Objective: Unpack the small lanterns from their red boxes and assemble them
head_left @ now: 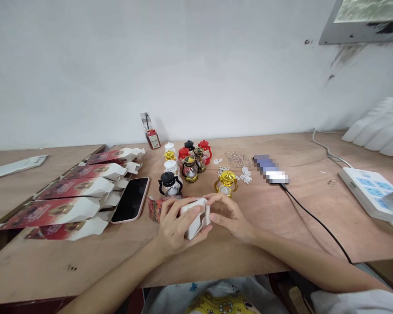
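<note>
My left hand (175, 224) is wrapped round a small folding cardboard box (195, 224), its white end facing right and a red printed side showing to the left. The box is tilted above the table edge, with flaps standing at the right end. My right hand (231, 216) has thumb and fingers on those flaps, closed about the edge. Just behind stands a gold mini lantern (227, 183). A black mini lantern (170, 185) is beyond my left hand, and several more in red, white, black and bronze are grouped behind it, including a red lantern (205, 150).
Several flat red printed boxes (72, 187) lie at left, beside a phone (131, 200). Wire handles (238, 159) and small white pieces (245, 175) lie behind the gold lantern. A cabled device (271, 170), a power strip (373, 189) and a bottle (152, 137) are also on the table.
</note>
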Tool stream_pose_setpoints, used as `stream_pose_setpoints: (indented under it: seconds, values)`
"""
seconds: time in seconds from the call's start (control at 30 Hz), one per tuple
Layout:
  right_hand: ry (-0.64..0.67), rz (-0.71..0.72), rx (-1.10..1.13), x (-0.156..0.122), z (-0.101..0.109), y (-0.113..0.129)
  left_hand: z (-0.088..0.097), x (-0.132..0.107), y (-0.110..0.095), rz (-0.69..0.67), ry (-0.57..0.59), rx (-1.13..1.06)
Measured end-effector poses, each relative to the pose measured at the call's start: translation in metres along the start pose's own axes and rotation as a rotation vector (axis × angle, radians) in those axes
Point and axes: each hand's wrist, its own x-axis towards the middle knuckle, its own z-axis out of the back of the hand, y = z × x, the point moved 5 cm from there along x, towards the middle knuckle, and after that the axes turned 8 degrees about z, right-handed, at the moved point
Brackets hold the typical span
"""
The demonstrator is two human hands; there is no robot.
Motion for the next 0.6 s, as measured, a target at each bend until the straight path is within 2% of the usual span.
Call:
stream_pose_setpoints:
  seconds: [0.3, 0.6]
  values:
    - [-0.030, -0.013, -0.013, 0.0000, 0.0002, -0.0013, -0.0038, -0.0031, -0.0033, -0.001, 0.069, 0.001]
    - [-0.071, -0.025, -0.037, -0.0010, -0.0019, -0.0054, -0.0057, -0.0045, -0.0031, -0.095, -0.001, -0.034]
